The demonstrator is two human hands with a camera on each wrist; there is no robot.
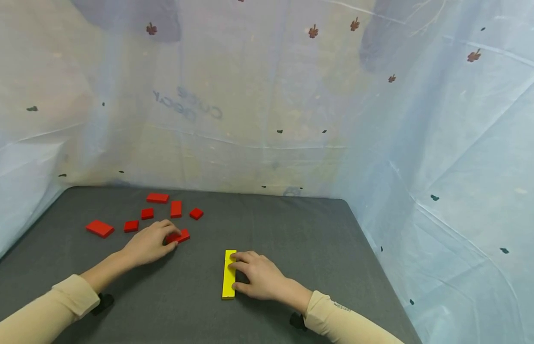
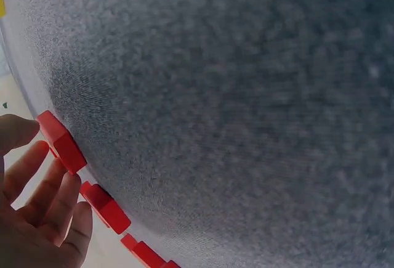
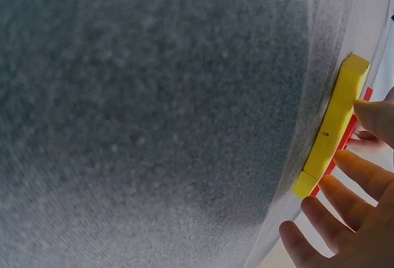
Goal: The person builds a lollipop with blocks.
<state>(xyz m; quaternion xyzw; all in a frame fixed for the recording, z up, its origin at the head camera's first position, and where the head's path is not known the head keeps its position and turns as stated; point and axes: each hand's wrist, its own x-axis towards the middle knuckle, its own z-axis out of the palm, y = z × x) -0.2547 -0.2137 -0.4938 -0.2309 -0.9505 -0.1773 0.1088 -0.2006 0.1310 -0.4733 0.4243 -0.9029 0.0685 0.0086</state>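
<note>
My left hand (image 1: 149,242) reaches among the red blocks and pinches one flat rectangular red block (image 1: 183,236) between thumb and fingers. In the left wrist view, the thumb meets one end of that red block (image 2: 61,142) and fingertips lie along its side. Two yellow blocks, a long one (image 1: 228,282) and a short one (image 1: 230,254), form a straight bar pointing away from me. At the bar's right side, my right hand (image 1: 263,275) touches it with spread, slightly bent fingers. The right wrist view shows the thumb against the long yellow block (image 3: 335,120).
Beyond the left hand lie more red blocks, among them a rectangle (image 1: 100,228), a square (image 1: 131,226), an upright-lying rectangle (image 1: 176,209) and a turned square (image 1: 196,213). Everything rests on a dark grey table (image 1: 292,229), with plastic sheeting (image 1: 249,95) behind and at the sides.
</note>
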